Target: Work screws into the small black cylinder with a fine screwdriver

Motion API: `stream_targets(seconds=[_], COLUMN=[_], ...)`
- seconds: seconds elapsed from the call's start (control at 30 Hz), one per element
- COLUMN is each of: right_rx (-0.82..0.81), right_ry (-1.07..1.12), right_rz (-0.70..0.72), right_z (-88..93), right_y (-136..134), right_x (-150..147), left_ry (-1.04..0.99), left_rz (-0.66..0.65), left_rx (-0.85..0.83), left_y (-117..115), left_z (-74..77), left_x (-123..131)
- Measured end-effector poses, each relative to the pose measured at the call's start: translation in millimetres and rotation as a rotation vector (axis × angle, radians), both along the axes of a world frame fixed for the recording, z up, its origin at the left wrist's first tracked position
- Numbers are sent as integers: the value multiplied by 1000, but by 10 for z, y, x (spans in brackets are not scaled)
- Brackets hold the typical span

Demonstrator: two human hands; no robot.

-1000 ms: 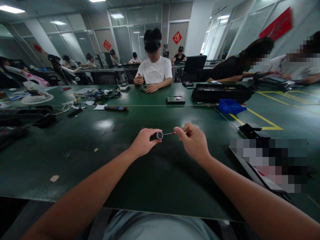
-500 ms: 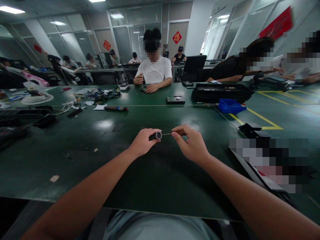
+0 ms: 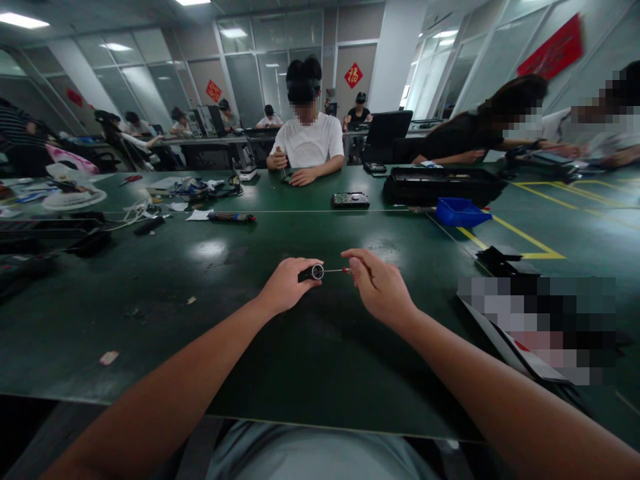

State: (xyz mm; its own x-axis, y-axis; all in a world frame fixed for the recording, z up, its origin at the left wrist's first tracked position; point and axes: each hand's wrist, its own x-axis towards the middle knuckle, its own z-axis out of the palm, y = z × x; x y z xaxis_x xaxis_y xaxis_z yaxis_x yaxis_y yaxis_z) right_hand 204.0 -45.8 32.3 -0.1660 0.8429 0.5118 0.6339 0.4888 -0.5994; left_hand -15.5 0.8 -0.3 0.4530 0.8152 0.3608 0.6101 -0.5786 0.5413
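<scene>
Green worktop (image 3: 280, 367) | left hand (image 3: 286, 287): fingers pinching black cylinder (image 3: 317, 272) | right of cylinder, right hand (image 3: 384, 291): fingers half-stretched, holding screwdriver (image 3: 346, 270)!

On the table (image 3: 300, 373), the landmark is a hard drive (image 3: 351, 199). In front of it and slightly left, a cylinder (image 3: 317, 272) sits in the left hand (image 3: 285, 285); directly in front is a screwdriver (image 3: 346, 270) in the right hand (image 3: 384, 288). Left of the drive lies a tool (image 3: 233, 217), and much farther left a fan (image 3: 75, 199). Right of it stand 2 containers: a bin (image 3: 463, 212) and, slightly farther back, a long case (image 3: 445, 185). Behind it, slightly left, sits a person (image 3: 310, 143).
</scene>
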Motion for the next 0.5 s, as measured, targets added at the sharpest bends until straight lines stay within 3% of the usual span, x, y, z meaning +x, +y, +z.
stream_targets(seconds=[0.27, 0.5], right_rx=[-5, -17], right_ry=[-23, -12], right_rz=[58, 12], right_z=[20, -6], right_y=[-23, -7], right_x=[2, -11], left_ry=[14, 0], left_rz=[-5, -10], left_rx=[5, 7], left_y=[0, 19], left_z=[7, -25], left_x=[5, -14])
